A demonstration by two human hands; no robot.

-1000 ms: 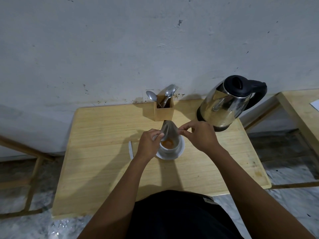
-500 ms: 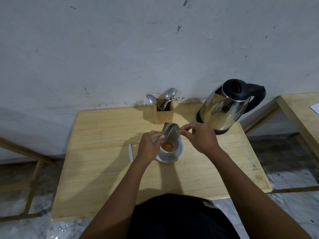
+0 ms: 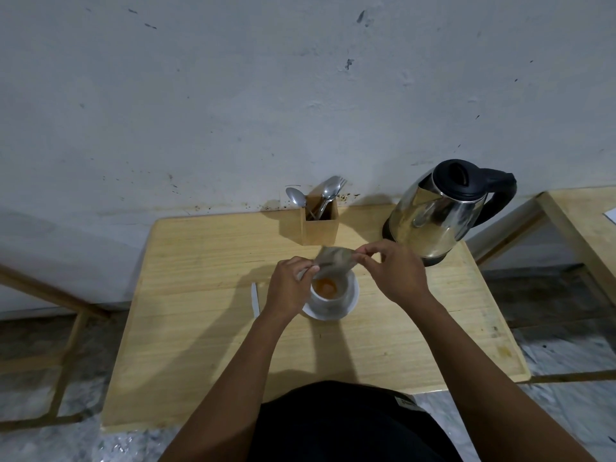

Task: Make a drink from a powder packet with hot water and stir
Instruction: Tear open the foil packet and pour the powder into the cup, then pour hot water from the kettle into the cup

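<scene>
A silvery powder packet hangs tilted just above a white cup that stands on a white saucer in the middle of the wooden table. Orange powder lies in the cup's bottom. My left hand pinches the packet's left edge, and my right hand pinches its right corner. A steel kettle with a black lid and handle stands at the table's back right. Spoons stick out of a wooden holder at the back.
A thin white strip lies on the table left of the saucer. The grey wall runs right behind the table. A second wooden table stands to the right, and wooden frame bars are on the floor at left.
The packet has tipped flatter over the cup, its top swinging toward my right hand. Both hands keep their grip and stay by the cup.
</scene>
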